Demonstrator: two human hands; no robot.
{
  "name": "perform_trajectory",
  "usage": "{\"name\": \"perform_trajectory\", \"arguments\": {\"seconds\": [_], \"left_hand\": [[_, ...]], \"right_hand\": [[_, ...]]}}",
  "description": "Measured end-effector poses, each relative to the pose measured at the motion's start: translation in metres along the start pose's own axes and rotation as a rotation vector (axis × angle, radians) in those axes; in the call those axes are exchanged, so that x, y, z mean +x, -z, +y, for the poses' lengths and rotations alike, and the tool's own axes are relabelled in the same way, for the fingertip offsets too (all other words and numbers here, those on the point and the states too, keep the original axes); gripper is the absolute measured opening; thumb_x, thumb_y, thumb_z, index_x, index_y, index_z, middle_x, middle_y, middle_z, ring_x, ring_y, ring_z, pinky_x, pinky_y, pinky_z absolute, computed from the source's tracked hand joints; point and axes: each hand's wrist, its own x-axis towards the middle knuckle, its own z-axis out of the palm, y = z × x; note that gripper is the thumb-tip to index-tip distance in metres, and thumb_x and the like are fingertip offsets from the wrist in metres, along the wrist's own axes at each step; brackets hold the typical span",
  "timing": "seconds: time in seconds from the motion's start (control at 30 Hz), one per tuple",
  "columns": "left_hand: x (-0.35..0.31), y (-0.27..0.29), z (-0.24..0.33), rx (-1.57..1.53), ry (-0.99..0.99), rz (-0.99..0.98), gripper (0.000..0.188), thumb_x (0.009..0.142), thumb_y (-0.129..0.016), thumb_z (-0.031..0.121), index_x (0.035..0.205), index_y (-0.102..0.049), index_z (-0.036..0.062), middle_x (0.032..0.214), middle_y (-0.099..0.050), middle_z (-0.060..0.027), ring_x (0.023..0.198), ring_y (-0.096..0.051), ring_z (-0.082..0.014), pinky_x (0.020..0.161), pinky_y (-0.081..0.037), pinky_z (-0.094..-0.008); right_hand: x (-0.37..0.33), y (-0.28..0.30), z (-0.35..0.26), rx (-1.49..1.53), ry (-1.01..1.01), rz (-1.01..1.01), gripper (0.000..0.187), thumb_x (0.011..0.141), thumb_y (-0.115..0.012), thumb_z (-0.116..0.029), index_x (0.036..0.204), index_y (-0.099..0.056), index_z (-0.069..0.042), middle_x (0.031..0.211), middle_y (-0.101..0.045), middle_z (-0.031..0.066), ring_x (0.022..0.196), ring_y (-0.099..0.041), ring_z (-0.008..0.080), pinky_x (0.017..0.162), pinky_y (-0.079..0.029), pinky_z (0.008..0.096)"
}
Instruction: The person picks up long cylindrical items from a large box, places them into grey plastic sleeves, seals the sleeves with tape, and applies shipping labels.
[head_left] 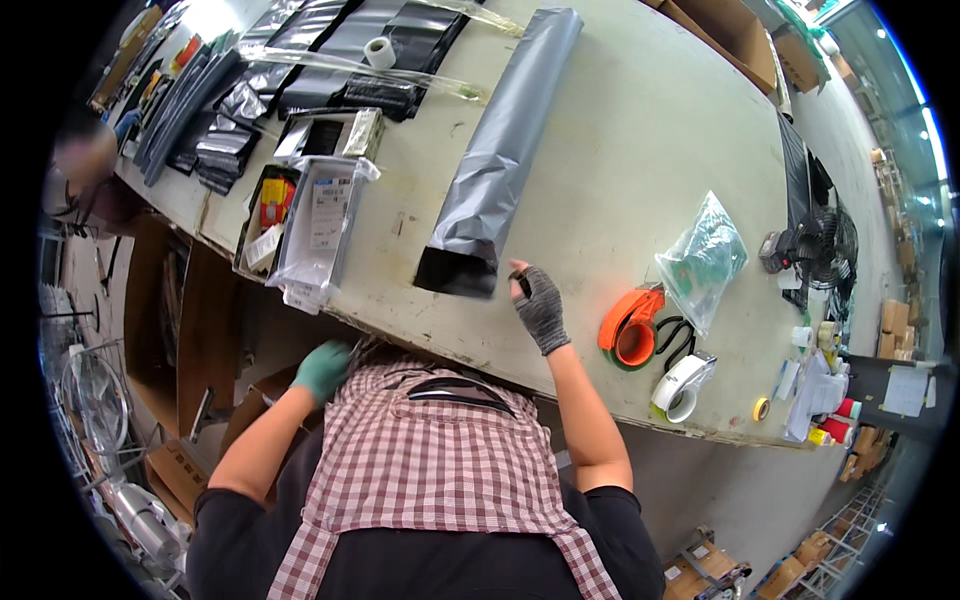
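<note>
A long, narrow parcel in silvery-grey plastic film (510, 140) lies lengthwise on the table, its black end toward me. Beside that end is my right hand (541, 308) in a grey glove with bare fingertips. Its fingers are loosely bent with a gap between them, and no held thing shows. My left hand (322, 370), in a green glove, is low at the table's near edge, left of my checked apron (430, 460). Its fingertips are hard to make out against the dark clutter there, so any hold is unclear.
Right of the parcel lie an orange tape dispenser (632, 328), black-handled scissors (677, 340), a white tape dispenser (684, 388) and a clear plastic bag (705, 260). A grey tray (322, 225) stands left. Black film packs (345, 55) lie behind it; a fan (828, 245) is right. Another person (90, 165) is far left.
</note>
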Motion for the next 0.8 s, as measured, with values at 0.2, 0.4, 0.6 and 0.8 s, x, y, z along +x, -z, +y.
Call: {"name": "perform_trajectory", "arguments": {"seconds": [0.2,0.4,0.6,0.8], "left_hand": [[0.07,0.123,0.034,-0.02,0.205,-0.456,0.028,0.079,-0.06,0.027,0.093,-0.069,0.0044,0.094,-0.066,-0.0178,0.087,-0.064,-0.035,0.078,-0.051,-0.0395],[0.295,0.197,0.071,0.199,-0.331,0.645,0.047,0.091,-0.05,0.034,0.131,-0.05,0.0092,0.135,-0.048,-0.012,0.126,-0.041,-0.0258,0.105,-0.03,-0.0426],[0.248,0.133,0.054,0.224,-0.617,0.213,0.049,0.094,-0.039,0.041,0.132,-0.05,0.0114,0.146,-0.034,-0.0045,0.141,-0.012,-0.0278,0.115,-0.005,-0.0489],[0.149,0.164,0.062,-1.41,-0.342,-0.152,0.064,0.078,-0.068,0.042,0.125,-0.05,0.0021,0.118,-0.056,-0.0145,0.116,-0.05,-0.0207,0.104,-0.033,-0.0363]], "right_hand": [[0.029,-0.008,-0.006,-0.555,0.656,0.023,0.062,0.069,-0.064,-0.007,0.129,-0.053,-0.018,0.126,-0.051,0.0112,0.115,-0.049,0.0284,0.098,-0.04,0.0427],[0.015,-0.024,-0.018,-0.48,0.724,0.014,0.027,0.078,-0.059,-0.009,0.104,-0.066,-0.011,0.118,-0.059,0.0106,0.112,-0.055,0.0275,0.094,-0.045,0.0405],[-0.02,-0.006,-0.095,-0.326,0.572,0.079,0.021,0.077,-0.065,-0.006,0.098,-0.066,-0.011,0.092,-0.068,0.0075,0.081,-0.065,0.0256,0.07,-0.053,0.0359],[-0.011,-0.02,-0.113,-0.14,0.063,0.368,0.025,0.086,-0.066,-0.024,0.073,-0.064,-0.003,0.064,-0.058,0.0162,0.057,-0.057,0.0318,0.052,-0.044,0.0369]]}}
